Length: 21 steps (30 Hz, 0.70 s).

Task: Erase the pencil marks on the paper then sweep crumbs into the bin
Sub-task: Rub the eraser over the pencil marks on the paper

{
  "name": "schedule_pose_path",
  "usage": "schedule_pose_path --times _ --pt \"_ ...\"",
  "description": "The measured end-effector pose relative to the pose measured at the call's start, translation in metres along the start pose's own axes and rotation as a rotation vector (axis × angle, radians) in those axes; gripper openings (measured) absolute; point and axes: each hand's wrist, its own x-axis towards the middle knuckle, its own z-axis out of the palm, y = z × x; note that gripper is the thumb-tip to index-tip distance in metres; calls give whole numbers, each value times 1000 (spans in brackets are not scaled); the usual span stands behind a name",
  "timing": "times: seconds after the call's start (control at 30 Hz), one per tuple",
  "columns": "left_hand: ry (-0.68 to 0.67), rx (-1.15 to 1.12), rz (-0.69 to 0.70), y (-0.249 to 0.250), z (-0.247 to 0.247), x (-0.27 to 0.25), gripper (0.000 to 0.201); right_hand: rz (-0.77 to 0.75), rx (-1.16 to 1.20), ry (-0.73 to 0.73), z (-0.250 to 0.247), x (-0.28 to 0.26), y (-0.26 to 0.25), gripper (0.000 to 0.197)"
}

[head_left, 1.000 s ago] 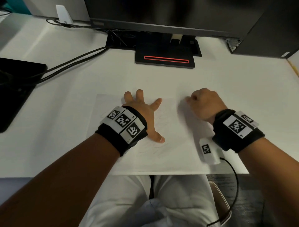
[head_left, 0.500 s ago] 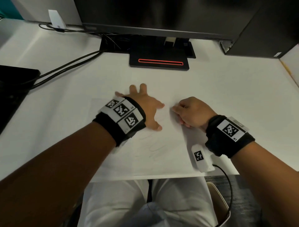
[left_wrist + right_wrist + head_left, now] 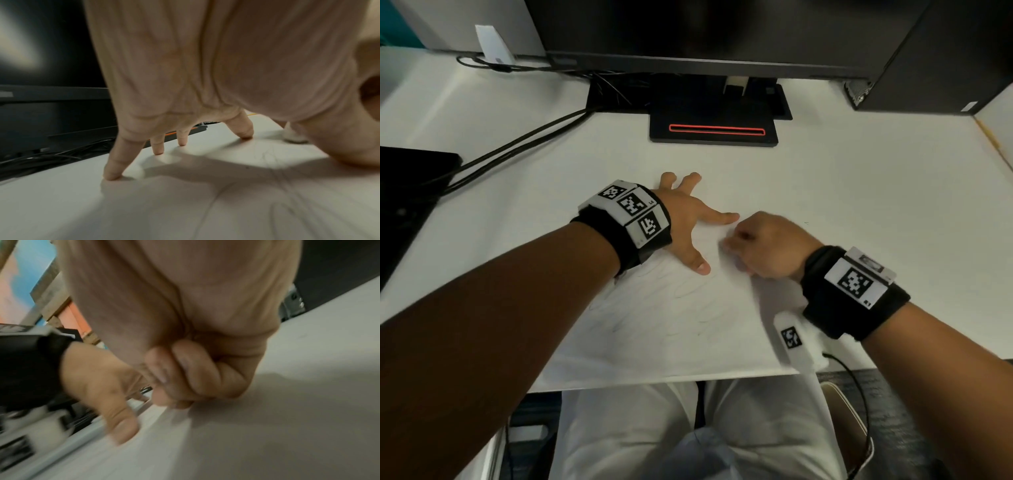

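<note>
A white sheet of paper [image 3: 671, 335] with faint pencil scribbles [image 3: 688, 294] lies on the white desk near its front edge. My left hand [image 3: 688, 219] is spread flat on the sheet's upper part, its fingertips [image 3: 115, 172] pressing down. My right hand [image 3: 756, 246] is curled into a fist right beside the left thumb, knuckles down on the paper. In the left wrist view a small white eraser [image 3: 294, 135] shows under that fist, touching the paper. The right wrist view shows only the curled fingers [image 3: 185, 378], blurred. No bin is in view.
A black monitor stand with a red line [image 3: 714, 132] sits behind the paper. Cables [image 3: 517, 144] run to the left, toward a black object [image 3: 407, 192] at the left edge. A dark computer case [image 3: 945, 51] stands back right. A white tagged device [image 3: 791, 339] hangs under my right wrist.
My right hand has moved left and toward me across the paper, closing up to the left thumb. My left hand has stayed spread on the sheet.
</note>
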Motion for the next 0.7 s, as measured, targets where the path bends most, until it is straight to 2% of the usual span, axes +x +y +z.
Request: schedule_pose_path --times 0.1,0.2,0.27,0.33,0.4,0.5,0.53,0.63,0.7 --pt "-28 7 -13 0 -2 -2 110 68 -24 120 -12 3 5 37" --pt "-46 25 -27 1 -1 -3 119 -57 -77 11 5 -4 -4 38" --pt "-58 40 -40 3 -2 -4 122 -61 -74 -30 8 -4 -4 40" --pt "-81 80 -65 7 -4 -6 125 24 -32 56 -6 3 3 39" --pt "-83 123 -93 12 -6 -7 127 38 -62 102 -9 3 4 38" --pt "-66 169 -109 18 -7 -7 128 -110 -129 -42 10 -5 -6 41" --pt "-62 176 -115 20 -7 -8 128 -117 -125 -74 12 -6 -6 42" --pt "-56 195 -135 27 -7 -10 129 18 -68 20 -8 4 3 41" --pt "-51 192 -146 28 -6 -11 130 4 -113 56 -9 3 3 41"
